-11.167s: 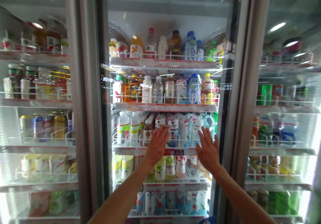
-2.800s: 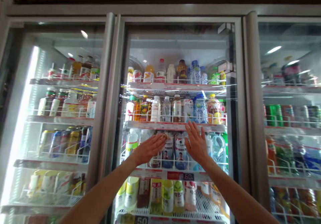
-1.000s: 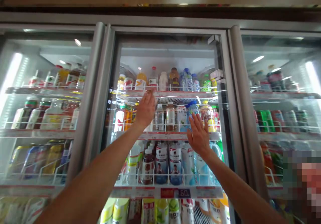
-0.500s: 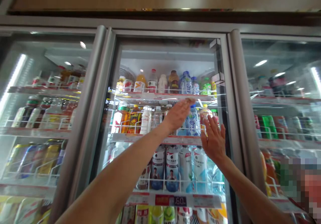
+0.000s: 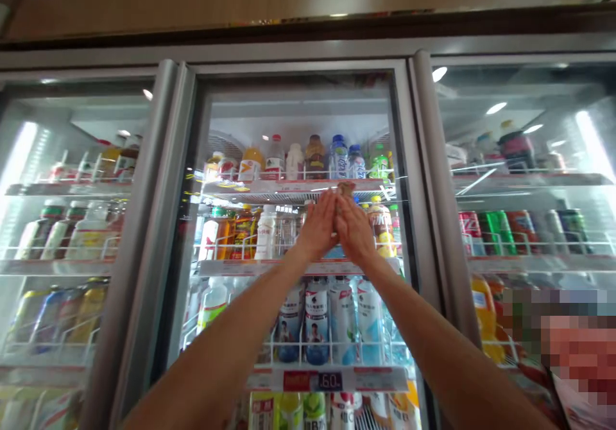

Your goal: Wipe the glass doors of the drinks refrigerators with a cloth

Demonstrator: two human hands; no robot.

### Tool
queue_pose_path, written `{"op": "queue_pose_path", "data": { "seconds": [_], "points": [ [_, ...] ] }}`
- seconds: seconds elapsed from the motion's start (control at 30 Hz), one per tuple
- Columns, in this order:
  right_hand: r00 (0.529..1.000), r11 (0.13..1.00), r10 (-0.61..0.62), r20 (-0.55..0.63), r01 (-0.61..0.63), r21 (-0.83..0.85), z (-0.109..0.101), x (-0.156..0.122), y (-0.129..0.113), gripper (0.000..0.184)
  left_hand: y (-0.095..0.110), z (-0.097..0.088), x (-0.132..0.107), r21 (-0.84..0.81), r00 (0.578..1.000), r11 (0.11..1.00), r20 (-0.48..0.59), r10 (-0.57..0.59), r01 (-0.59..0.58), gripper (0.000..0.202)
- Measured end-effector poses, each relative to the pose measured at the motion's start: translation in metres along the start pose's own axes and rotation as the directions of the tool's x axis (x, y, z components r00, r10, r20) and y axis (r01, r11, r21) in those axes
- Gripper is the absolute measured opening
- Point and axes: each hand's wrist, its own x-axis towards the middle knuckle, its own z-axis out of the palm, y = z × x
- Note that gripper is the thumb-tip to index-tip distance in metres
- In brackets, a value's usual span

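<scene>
We start at the left with an upright silver metal post (image 5: 133,237), and beside it the clear, silver-framed glass door (image 5: 289,112), right in front of us at centre. Up goes our left hand (image 5: 319,224), flat, fingers straight, nothing visibly gripped; alongside, our right hand (image 5: 355,228), equally flat and ungripping. Glass contact? We can't tell. We'd call this step bringing palms together; moving on calls for parting them. Just right: a yellow-capped bottle (image 5: 381,224), behind glass.
</scene>
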Motion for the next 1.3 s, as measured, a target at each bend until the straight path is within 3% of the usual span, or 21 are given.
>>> {"op": "queue_pose_path", "data": {
  "seconds": [0.07, 0.2, 0.3, 0.4, 0.5, 0.57, 0.63, 0.7, 0.83, 0.87, 0.93, 1.0, 1.03, 1.07, 1.1, 1.13, 1.2, 1.23, 1.3],
  "points": [
    [0.998, 0.996, 0.002, 0.067, 0.004, -0.088, 0.007, 0.016, -0.008, 0.047, -0.02, -0.017, -0.033, 0.083, 0.998, 0.996, 0.061, -0.018, 0.013, 0.087],
    [0.991, 0.98, -0.071, 0.109, 0.089, -0.177, 0.002, 0.058, 0.0, 0.048, -0.057, -0.043, -0.108, 0.213, 0.969, 0.946, -0.049, -0.241, 0.246, 0.074],
    [0.997, 0.969, 0.039, 0.069, -0.021, -0.245, -0.012, 0.081, 0.025, 0.046, -0.068, -0.049, -0.141, 0.225, 0.946, 0.919, -0.115, -0.305, 0.323, 0.07],
    [0.986, 0.935, 0.165, -0.034, -0.167, -0.313, -0.023, 0.05, 0.043, 0.046, -0.069, -0.048, -0.15, 0.217, 0.944, 0.921, -0.146, -0.297, 0.324, 0.068],
    [0.969, 0.9, 0.176, -0.171, -0.229, -0.372, -0.027, -0.038, 0.04, 0.047, -0.067, -0.045, -0.148, 0.208, 0.941, 0.92, -0.151, -0.304, 0.331, 0.064],
    [0.978, 0.899, 0.092, -0.188, -0.163, -0.408, -0.027, -0.094, 0.035, 0.049, -0.066, -0.045, -0.147, 0.19, 0.94, 0.924, -0.15, -0.307, 0.332, 0.064],
    [0.997, 0.916, -0.024, -0.069, -0.006, -0.401, -0.027, -0.119, 0.036, 0.051, -0.066, -0.045, -0.145, 0.163, 0.938, 0.93, -0.165, -0.304, 0.33, 0.064],
    [0.999, 0.918, -0.033, -0.04, 0.014, -0.395, -0.027, -0.109, 0.043, 0.05, -0.067, -0.045, -0.145, 0.135, 0.935, 0.935, -0.188, -0.3, 0.327, 0.063],
    [0.969, 0.899, 0.138, -0.204, -0.209, -0.384, -0.022, -0.079, 0.047, 0.051, -0.067, -0.043, -0.16, 0.103, 0.95, 0.959, -0.2, -0.242, 0.266, 0.061],
    [0.978, 0.906, 0.11, -0.175, -0.171, -0.388, -0.018, -0.085, 0.04, 0.053, -0.067, -0.042, -0.168, 0.102, 0.958, 0.967, -0.193, -0.213, 0.236, 0.061],
    [0.998, 0.92, -0.069, -0.012, 0.059, -0.388, -0.012, -0.109, 0.022, 0.055, -0.064, -0.04, -0.186, 0.105, 0.973, 0.979, -0.175, -0.153, 0.173, 0.061],
    [0.942, 0.886, -0.29, 0.172, 0.332, -0.325, -0.009, -0.129, 0.008, 0.057, -0.061, -0.04, -0.202, 0.125, 0.981, 0.984, -0.16, -0.106, 0.127, 0.062],
    [0.917, 0.868, -0.339, 0.209, 0.39, -0.306, -0.009, -0.131, 0.005, 0.056, -0.059, -0.04, -0.208, 0.141, 0.984, 0.983, -0.153, -0.095, 0.117, 0.063],
    [0.918, 0.865, -0.336, 0.213, 0.39, -0.315, -0.009, -0.126, 0.004, 0.055, -0.058, -0.04, -0.212, 0.163, 0.985, 0.98, -0.15, -0.086, 0.111, 0.063],
    [0.951, 0.88, -0.269, 0.152, 0.307, -0.363, -0.008, -0.116, 0.006, 0.053, -0.057, -0.04, -0.215, 0.187, 0.985, 0.976, -0.149, -0.082, 0.109, 0.064],
    [0.987, 0.896, -0.153, 0.039, 0.155, -0.417, -0.007, -0.103, 0.007, 0.051, -0.057, -0.04, -0.217, 0.209, 0.986, 0.972, -0.149, -0.079, 0.11, 0.064],
    [0.989, 0.892, 0.011, -0.148, -0.077, -0.445, -0.002, -0.081, 0.004, 0.05, -0.057, -0.042, -0.221, 0.236, 0.986, 0.965, -0.151, -0.076, 0.111, 0.062],
    [0.988, 0.895, 0.008, -0.155, -0.076, -0.439, 0.001, -0.076, -0.001, 0.05, -0.058, -0.042, -0.224, 0.244, 0.986, 0.964, -0.151, -0.07, 0.105, 0.061],
    [0.982, 0.901, -0.186, 0.016, 0.177, -0.397, 0.007, -0.074, -0.014, 0.052, -0.058, -0.044, -0.233, 0.243, 0.988, 0.966, -0.147, -0.057, 0.091, 0.056]
  ]
}}
